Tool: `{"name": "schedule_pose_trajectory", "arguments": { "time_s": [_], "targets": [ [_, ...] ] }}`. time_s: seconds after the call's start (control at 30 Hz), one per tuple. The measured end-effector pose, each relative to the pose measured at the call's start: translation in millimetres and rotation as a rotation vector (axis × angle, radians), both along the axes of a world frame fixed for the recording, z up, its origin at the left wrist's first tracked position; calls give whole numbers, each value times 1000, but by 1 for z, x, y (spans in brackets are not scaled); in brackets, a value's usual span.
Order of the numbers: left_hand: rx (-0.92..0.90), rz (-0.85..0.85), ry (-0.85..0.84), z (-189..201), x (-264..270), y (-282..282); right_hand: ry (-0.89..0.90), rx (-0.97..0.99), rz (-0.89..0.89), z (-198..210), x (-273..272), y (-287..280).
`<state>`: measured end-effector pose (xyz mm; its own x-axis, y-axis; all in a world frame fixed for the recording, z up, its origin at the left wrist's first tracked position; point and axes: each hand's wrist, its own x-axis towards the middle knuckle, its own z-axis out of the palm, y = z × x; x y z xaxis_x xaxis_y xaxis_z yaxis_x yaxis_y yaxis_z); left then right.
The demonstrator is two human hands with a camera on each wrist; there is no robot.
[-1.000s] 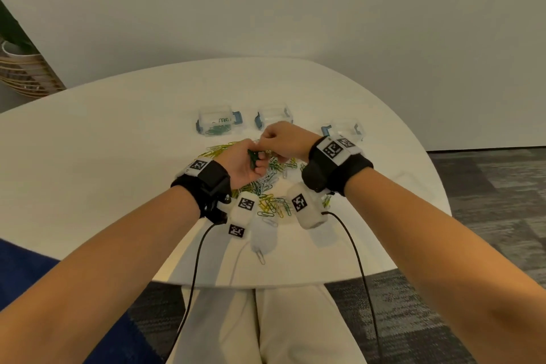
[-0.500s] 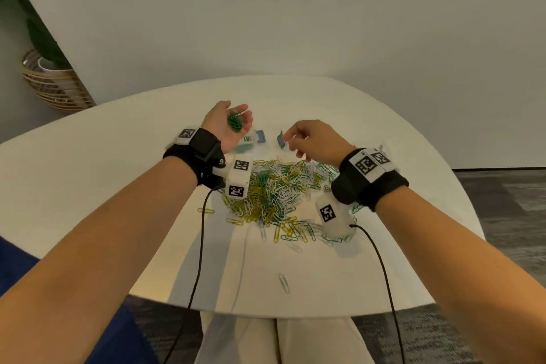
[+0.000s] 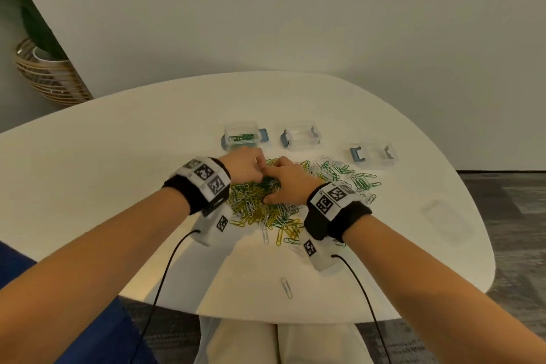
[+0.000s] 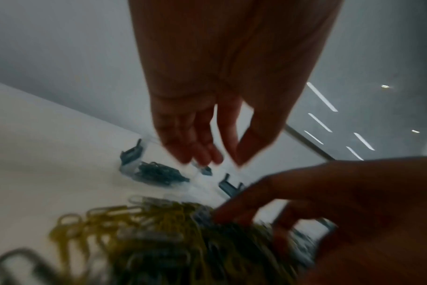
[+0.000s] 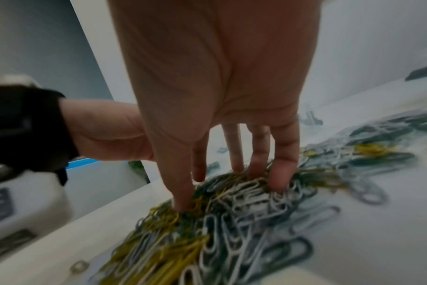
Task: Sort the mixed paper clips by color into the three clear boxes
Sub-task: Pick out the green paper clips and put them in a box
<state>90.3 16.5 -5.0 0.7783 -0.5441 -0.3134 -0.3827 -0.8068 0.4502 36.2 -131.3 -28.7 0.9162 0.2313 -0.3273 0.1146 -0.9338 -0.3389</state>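
White surface [image 3: 118, 174], both hands over the clip pile [image 3: 266, 210].
Right hand [image 3: 288, 183] spread, fingertips in the pile; left hand [image 3: 243, 164] relaxed, holding nothing.

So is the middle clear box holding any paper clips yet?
No, in the head view the middle clear box looks bare inside, while the left clear box holds green paper clips.

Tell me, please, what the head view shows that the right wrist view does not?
Only the head view shows the three clear boxes in a row, green clips in the leftmost, and a stray paper clip near the table's front edge. Only the right wrist view shows the right hand's fingertips dipping into the clips. Both show the mixed pile of paper clips and the left hand beside it.
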Motion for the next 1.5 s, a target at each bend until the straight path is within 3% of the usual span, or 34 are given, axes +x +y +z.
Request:
{"name": "schedule_pose_trajectory", "arguments": {
  "time_s": [0.17,0.23,0.43,0.5,0.57,0.63,0.7,0.77,0.93,1.0,1.17,1.37,1.5],
  "targets": [
    [114,-13,-46,-29,-21,18,-63,35,23,2,-12,-17],
    [90,-1,-97,-33,-24,26,-87,82,-59,2,-17,-34],
    [45,63,-191,-34,-17,40,85,671,-510,15,-25,-70],
    [103,75,-264,-32,-22,36,32,580,-516,19,-26,-73],
    [126,55,-325,-29,-29,27,-76,290,-436,22,-27,-72],
    [25,28,-254,-23,-36,13,-130,99,-327,23,-28,-62],
    [-71,5,-138,-18,-42,-6,-129,71,-205,19,-29,-48],
    [-54,-17,-105,-17,-45,-24,-104,59,-118,10,-29,-35],
    [35,-11,-124,-28,-47,-40,-201,35,-105,-5,-33,-34],
    [-1,15,-106,-29,-45,-35,-193,135,-180,-4,-36,-44],
    [-76,56,-84,-27,-40,-21,-22,637,-464,5,-43,-71],
    [-184,138,-37,-30,-39,-7,308,1059,-575,15,-49,-83],
    [-265,147,-110,-21,-43,-10,381,1201,-616,20,-52,-87]
  ]
}}
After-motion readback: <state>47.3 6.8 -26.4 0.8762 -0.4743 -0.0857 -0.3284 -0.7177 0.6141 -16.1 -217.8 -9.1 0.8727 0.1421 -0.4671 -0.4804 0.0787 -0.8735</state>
